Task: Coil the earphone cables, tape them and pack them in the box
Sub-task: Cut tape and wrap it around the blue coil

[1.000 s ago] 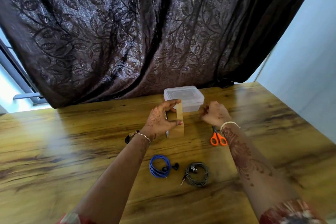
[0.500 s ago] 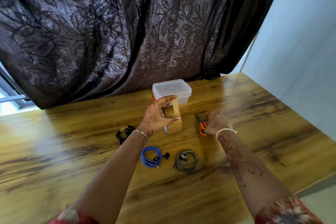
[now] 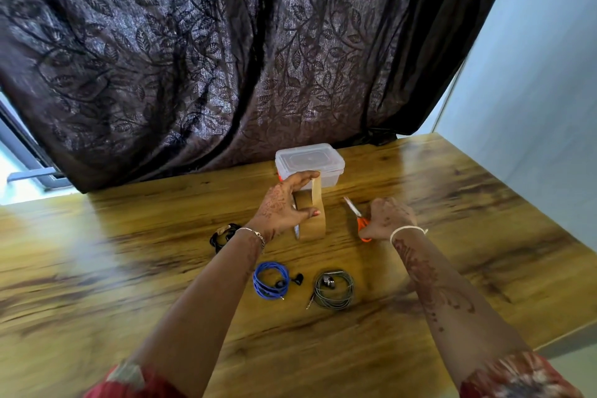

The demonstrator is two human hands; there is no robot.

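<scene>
Toward the table's (image 3: 484, 236) far edge, my left hand (image 3: 281, 207) grips the brown tape roll (image 3: 311, 226), my right hand (image 3: 392, 218) grasps the orange scissors (image 3: 355, 212); I'd keep the strip (image 3: 316, 191) taut.

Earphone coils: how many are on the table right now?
3. The blue coil lies near the table's middle, left of the grey coil. The black coil lies farther back, partly hidden behind the left forearm. The closed box could hide more.
</scene>
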